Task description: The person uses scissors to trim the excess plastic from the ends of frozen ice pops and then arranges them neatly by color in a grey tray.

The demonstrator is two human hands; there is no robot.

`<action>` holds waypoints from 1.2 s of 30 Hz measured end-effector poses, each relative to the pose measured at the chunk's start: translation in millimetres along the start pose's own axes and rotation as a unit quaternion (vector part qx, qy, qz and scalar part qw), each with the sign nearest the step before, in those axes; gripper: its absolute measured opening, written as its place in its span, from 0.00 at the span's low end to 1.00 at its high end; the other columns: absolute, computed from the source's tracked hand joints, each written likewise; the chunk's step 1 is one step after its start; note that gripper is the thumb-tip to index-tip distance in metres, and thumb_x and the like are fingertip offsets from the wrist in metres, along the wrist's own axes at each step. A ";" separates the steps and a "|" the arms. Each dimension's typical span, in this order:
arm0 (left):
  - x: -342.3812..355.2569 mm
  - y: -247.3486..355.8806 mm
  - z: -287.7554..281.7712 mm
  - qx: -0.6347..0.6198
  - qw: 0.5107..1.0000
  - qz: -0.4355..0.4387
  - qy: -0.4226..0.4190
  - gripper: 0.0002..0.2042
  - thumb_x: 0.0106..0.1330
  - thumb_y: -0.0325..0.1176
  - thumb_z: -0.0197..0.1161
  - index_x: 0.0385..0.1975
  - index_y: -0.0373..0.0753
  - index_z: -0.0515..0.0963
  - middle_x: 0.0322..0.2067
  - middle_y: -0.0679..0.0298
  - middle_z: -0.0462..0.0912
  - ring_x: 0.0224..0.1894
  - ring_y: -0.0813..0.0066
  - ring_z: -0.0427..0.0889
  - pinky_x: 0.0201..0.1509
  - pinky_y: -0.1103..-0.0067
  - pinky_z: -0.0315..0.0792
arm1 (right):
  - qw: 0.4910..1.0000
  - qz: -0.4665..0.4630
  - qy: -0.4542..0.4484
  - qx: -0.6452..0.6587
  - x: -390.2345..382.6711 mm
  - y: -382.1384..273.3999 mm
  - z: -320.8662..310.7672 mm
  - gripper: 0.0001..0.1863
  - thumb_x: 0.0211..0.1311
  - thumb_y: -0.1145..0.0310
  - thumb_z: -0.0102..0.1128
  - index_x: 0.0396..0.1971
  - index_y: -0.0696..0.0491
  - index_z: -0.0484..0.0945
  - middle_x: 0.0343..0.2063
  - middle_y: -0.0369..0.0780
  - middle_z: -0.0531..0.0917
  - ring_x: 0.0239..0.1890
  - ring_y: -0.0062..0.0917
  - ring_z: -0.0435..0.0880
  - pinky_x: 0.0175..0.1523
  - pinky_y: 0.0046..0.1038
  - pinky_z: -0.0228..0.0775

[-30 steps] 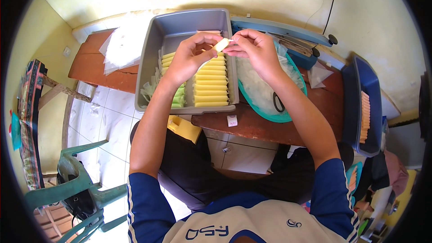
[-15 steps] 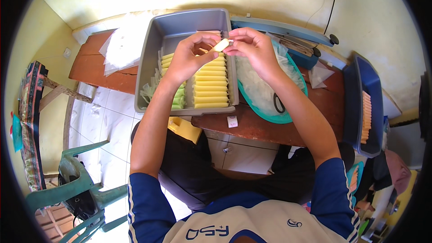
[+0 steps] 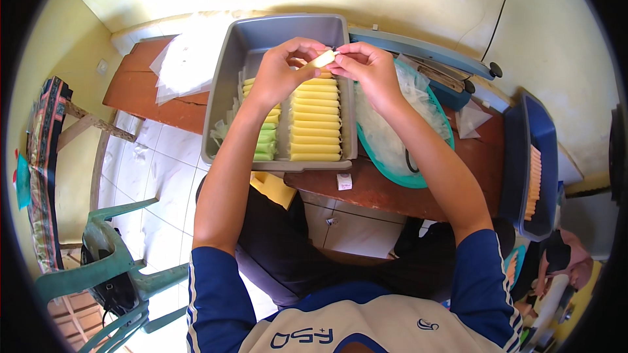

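Between my fingertips, over a grey plastic tub (image 3: 213, 108), is a yellow filled plastic tube (image 3: 322, 59) like an ice pop. My left hand (image 3: 284, 68) grips its body between thumb and fingers. My right hand (image 3: 371, 68) pinches the clear wrap at the tube's right end. Below the hands, yellow tubes (image 3: 316, 121) lie stacked in a neat column inside the tub. Green tubes (image 3: 265, 146) and more yellow ones form a second column at left, partly hidden by my left forearm. Their loose clear ends stick out toward the tub's left wall.
Clear plastic bags fill a turquoise basket (image 3: 374, 157), beside a long blue sealer-like device (image 3: 425, 52). A dark blue tub (image 3: 517, 157) with orange tubes stands at right. Clear sheets lie on the wooden table (image 3: 134, 82). A green chair (image 3: 108, 268) is at lower left; a person (image 3: 575, 258) at lower right.
The view has shifted slightly, so the tub and table sit a little further right and lower. Both hands keep hold of the yellow tube, which is tilted slightly differently.
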State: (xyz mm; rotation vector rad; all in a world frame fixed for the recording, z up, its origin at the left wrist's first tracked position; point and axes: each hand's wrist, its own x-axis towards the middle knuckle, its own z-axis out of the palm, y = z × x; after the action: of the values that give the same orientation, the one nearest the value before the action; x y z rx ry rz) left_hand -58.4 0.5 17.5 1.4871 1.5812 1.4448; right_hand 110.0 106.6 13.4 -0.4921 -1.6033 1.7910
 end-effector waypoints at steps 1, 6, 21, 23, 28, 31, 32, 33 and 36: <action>0.7 -0.8 -0.2 -0.002 1.000 0.002 0.000 0.17 0.56 0.19 0.68 0.46 0.39 0.80 0.39 0.68 0.82 0.43 0.80 0.79 0.48 0.79 0.73 | 1.000 0.002 0.009 0.013 0.9 1.0 0.6 0.09 0.64 0.77 0.59 0.42 0.65 0.77 0.39 0.50 0.84 0.40 0.31 0.87 0.51 0.30 0.81; 2.5 -4.4 -1.1 -0.006 1.000 -0.005 0.009 0.17 0.56 0.20 0.68 0.46 0.39 0.81 0.39 0.68 0.83 0.43 0.80 0.80 0.47 0.79 0.73 | 0.998 0.010 0.026 0.062 3.1 -0.3 6.2 0.11 0.63 0.76 0.61 0.40 0.69 0.77 0.37 0.52 0.84 0.38 0.31 0.87 0.46 0.26 0.83; 2.6 -3.4 -1.2 -0.069 0.997 -0.033 -0.012 0.17 0.59 0.19 0.64 0.50 0.35 0.79 0.42 0.62 0.82 0.47 0.75 0.81 0.53 0.76 0.75 | 0.999 0.009 0.016 0.030 10.9 0.6 7.7 0.09 0.67 0.75 0.56 0.38 0.68 0.77 0.36 0.50 0.84 0.37 0.30 0.87 0.47 0.28 0.82; 2.3 -1.9 -0.8 -0.065 0.997 -0.036 -0.014 0.17 0.59 0.19 0.64 0.50 0.34 0.79 0.43 0.62 0.83 0.47 0.75 0.81 0.54 0.76 0.75 | 1.000 0.007 0.014 0.025 11.6 3.1 6.4 0.09 0.67 0.74 0.55 0.38 0.65 0.78 0.36 0.48 0.84 0.36 0.31 0.87 0.48 0.30 0.81; 3.0 -2.9 -0.4 -0.066 0.997 -0.037 -0.015 0.17 0.61 0.20 0.63 0.51 0.33 0.78 0.44 0.61 0.83 0.47 0.75 0.81 0.54 0.76 0.75 | 0.998 0.011 0.005 0.068 13.8 6.7 3.1 0.09 0.66 0.76 0.56 0.39 0.68 0.75 0.37 0.51 0.84 0.37 0.30 0.87 0.46 0.28 0.83; 2.9 0.2 0.2 -0.063 0.997 -0.042 -0.011 0.17 0.62 0.21 0.62 0.52 0.33 0.78 0.45 0.60 0.83 0.47 0.75 0.81 0.54 0.77 0.74 | 0.998 0.004 0.008 0.067 13.4 4.5 2.7 0.09 0.65 0.77 0.56 0.41 0.67 0.76 0.38 0.51 0.84 0.37 0.30 0.87 0.45 0.27 0.83; 3.2 -1.7 0.2 -0.063 0.997 -0.043 -0.011 0.17 0.62 0.21 0.62 0.52 0.33 0.78 0.45 0.60 0.83 0.47 0.75 0.81 0.54 0.77 0.74 | 0.998 0.005 0.008 0.067 13.5 4.2 2.7 0.09 0.65 0.77 0.56 0.41 0.67 0.76 0.38 0.51 0.84 0.37 0.30 0.87 0.45 0.27 0.83; 3.8 -3.9 0.2 -0.063 0.997 -0.043 -0.009 0.17 0.63 0.21 0.61 0.53 0.32 0.78 0.45 0.59 0.83 0.47 0.75 0.81 0.53 0.77 0.74 | 0.999 -0.004 0.005 0.047 13.5 3.5 2.9 0.09 0.65 0.77 0.57 0.42 0.67 0.76 0.38 0.50 0.84 0.37 0.30 0.87 0.45 0.26 0.83; 5.0 -8.0 -0.4 -0.055 0.998 -0.040 -0.006 0.17 0.64 0.22 0.61 0.53 0.32 0.78 0.44 0.58 0.83 0.46 0.75 0.81 0.53 0.78 0.73 | 1.000 -0.015 -0.007 0.002 14.5 5.4 0.8 0.10 0.65 0.77 0.58 0.43 0.65 0.77 0.37 0.48 0.85 0.37 0.30 0.87 0.46 0.28 0.82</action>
State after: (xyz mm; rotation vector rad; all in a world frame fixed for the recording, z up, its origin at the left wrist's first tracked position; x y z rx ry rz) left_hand -62.9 6.5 11.7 1.3520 1.5124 1.4494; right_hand 98.0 116.1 10.6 -0.4524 -1.6073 1.7791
